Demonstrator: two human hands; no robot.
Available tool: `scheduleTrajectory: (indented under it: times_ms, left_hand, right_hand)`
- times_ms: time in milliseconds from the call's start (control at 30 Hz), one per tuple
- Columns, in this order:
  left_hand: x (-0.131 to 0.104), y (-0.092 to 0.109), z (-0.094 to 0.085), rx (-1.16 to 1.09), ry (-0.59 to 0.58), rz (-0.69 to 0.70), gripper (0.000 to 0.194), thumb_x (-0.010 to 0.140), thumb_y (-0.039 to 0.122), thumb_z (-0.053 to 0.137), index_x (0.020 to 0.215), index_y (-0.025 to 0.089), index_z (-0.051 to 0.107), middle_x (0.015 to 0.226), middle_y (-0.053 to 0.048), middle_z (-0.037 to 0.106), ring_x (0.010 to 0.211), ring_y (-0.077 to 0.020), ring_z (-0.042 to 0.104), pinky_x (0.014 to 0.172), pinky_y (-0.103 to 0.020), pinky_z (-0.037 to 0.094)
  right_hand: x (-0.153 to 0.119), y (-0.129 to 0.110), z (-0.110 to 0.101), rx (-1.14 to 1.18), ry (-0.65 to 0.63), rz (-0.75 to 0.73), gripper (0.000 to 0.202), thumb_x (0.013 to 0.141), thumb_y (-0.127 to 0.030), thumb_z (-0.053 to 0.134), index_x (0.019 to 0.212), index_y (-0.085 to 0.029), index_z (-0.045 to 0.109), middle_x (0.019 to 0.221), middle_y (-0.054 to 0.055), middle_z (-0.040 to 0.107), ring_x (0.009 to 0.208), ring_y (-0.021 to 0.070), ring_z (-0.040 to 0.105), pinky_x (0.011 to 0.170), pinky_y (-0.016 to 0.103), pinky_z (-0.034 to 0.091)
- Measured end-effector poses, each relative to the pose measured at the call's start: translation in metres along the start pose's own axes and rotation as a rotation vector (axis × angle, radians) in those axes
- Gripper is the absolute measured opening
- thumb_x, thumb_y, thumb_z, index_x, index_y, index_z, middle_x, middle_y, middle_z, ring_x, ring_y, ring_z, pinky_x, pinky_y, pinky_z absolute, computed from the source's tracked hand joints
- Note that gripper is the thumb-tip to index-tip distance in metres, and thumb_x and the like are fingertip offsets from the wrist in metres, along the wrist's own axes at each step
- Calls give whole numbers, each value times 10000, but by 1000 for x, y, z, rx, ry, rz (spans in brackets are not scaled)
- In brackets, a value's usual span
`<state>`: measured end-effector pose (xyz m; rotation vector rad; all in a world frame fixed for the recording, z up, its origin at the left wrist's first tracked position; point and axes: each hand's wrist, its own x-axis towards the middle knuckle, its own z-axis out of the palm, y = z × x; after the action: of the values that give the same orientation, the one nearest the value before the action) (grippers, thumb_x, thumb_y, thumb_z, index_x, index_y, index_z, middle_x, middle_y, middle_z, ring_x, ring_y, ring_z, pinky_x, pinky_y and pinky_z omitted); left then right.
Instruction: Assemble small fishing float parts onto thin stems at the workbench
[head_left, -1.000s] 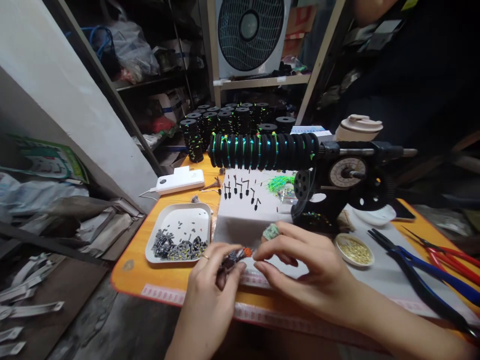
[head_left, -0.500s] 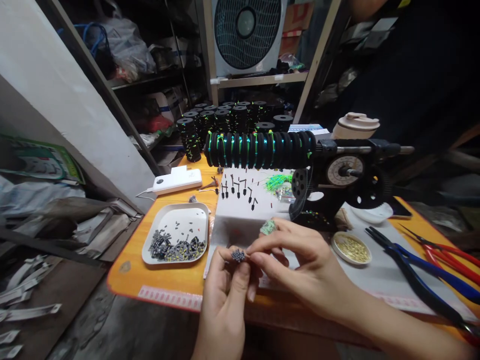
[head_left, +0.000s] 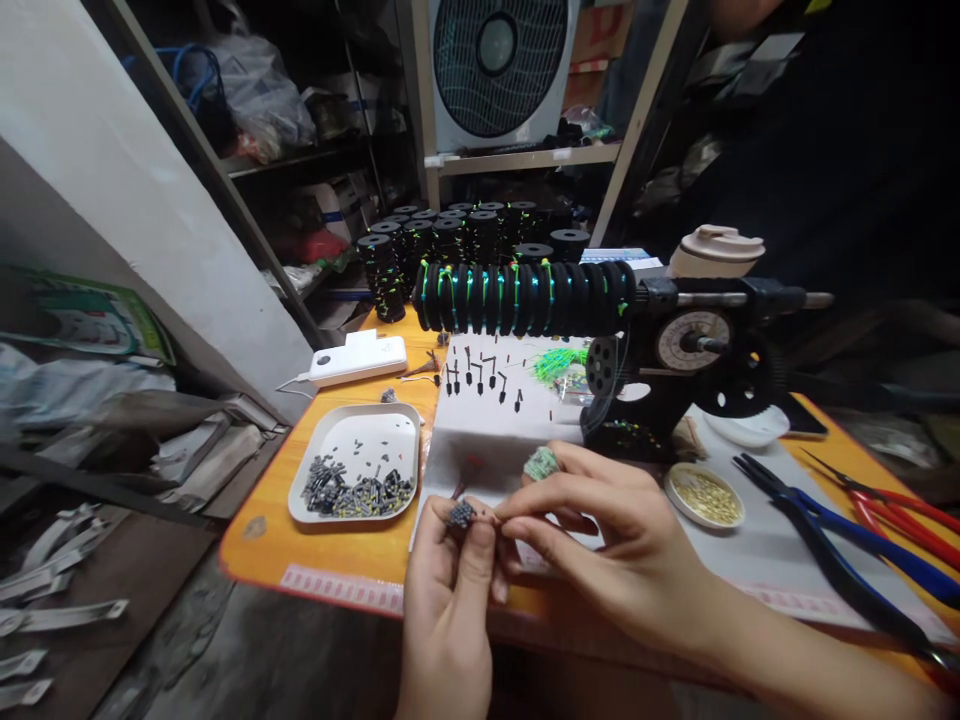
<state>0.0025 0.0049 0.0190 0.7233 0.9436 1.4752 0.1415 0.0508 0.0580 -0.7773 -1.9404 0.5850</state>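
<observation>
My left hand (head_left: 450, 590) is closed, with a small bundle of dark grey thin pieces (head_left: 461, 514) between its thumb and fingers; their exact kind is too small to tell. My right hand (head_left: 600, 520) holds a pale green clump (head_left: 540, 463) by its curled fingers. Its thumb and forefinger pinch together close to the left thumb tip, and anything tiny between them cannot be made out. On the white sheet beyond lie several small black pieces with stems (head_left: 480, 380). A white tray (head_left: 300, 500) of loose grey, black and yellow-ended bits stands left of my hands.
A black winding machine (head_left: 630, 380) carries a row of spools (head_left: 525, 298) across the table. To the right are a dish of gold bits (head_left: 705, 497), blue-handled pliers (head_left: 817, 530) and red-handled pliers (head_left: 885, 505). A power bank (head_left: 360, 360) and stacked black spools (head_left: 450, 240) stand behind.
The dark bundle has tilted and shifted slightly left in my left hand. My right hand remains pinched beside it, and the view has moved a little.
</observation>
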Motion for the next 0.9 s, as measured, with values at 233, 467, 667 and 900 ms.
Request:
scheduleTrajectory:
  times_ms: [233,467,667,900]
  left_hand:
    - [0,11,-11,12,17,108,301,897,389,695,736,207,517,643,36,524,608,-111,460,598,-225,379]
    - [-3,11,-11,65,44,79,320,870,420,722,739,210,518,646,35,518,626,-118,474,595,-234,363]
    - [-2,9,-12,81,49,58,307,878,418,713,750,207,530,637,36,527,616,-111,467,577,-223,351]
    - [-3,5,-11,65,43,-33,281,853,428,739,820,207,568,651,39,534,629,-108,492,601,-196,390]
  right_hand:
    - [0,-2,1,-66,-111,-18,133,893,-95,598,864,-141,719,701,14,511,639,126,497,538,232,365]
    - [-1,-2,2,-91,-178,-51,161,876,-66,586,901,-154,718,720,17,490,654,138,483,534,237,358]
    - [-2,-1,0,-101,-176,-81,135,901,-88,598,929,-148,716,731,24,509,658,135,480,539,233,369]
    - [1,-1,-2,-38,-99,-52,166,914,-90,603,930,-137,762,671,21,522,594,122,493,499,220,366]
